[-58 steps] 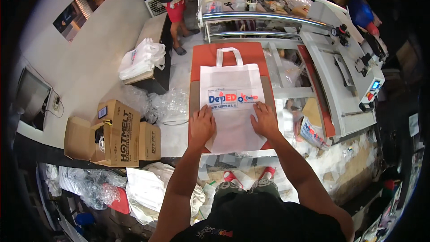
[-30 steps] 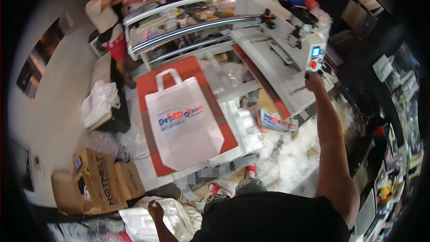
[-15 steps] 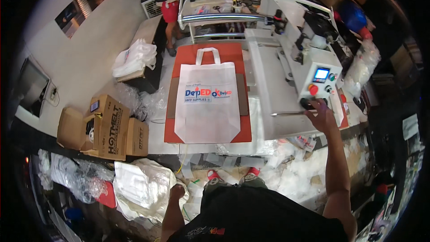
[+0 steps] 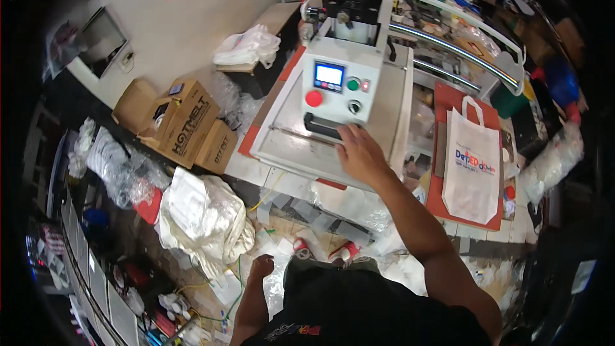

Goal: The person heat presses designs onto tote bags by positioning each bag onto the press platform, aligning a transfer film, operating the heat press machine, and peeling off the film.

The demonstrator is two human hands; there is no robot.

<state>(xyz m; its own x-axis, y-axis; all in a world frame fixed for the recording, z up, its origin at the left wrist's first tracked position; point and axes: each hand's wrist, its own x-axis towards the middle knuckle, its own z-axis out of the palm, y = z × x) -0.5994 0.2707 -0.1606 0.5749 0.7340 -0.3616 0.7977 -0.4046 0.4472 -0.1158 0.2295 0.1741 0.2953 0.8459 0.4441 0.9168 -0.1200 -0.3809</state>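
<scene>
My right hand (image 4: 362,154) grips the right end of the black handle (image 4: 322,126) on a white heat press head (image 4: 339,86). The head carries a lit screen, a red button and a green button. Its broad plate covers the left red-edged bed, so whatever lies beneath is hidden. On the right red bed (image 4: 437,195) a white non-woven tote bag (image 4: 473,186) lies flat, printed in blue and red, its handle loop toward the back. My left hand (image 4: 261,266) hangs low by my side, fingers curled, with nothing visible in it.
Open cardboard boxes (image 4: 182,118) stand left of the press. Stacked white bags (image 4: 246,48) lie behind them. A large white sack (image 4: 205,211) sits on the floor at left. Chrome rails (image 4: 455,54) run behind the beds. A plastic-wrapped roll (image 4: 554,160) is at far right.
The press head has slid left over the left bed and the bag there, with my right hand on its handle. This uncovers the right bed and its printed bag. My view has shifted.
</scene>
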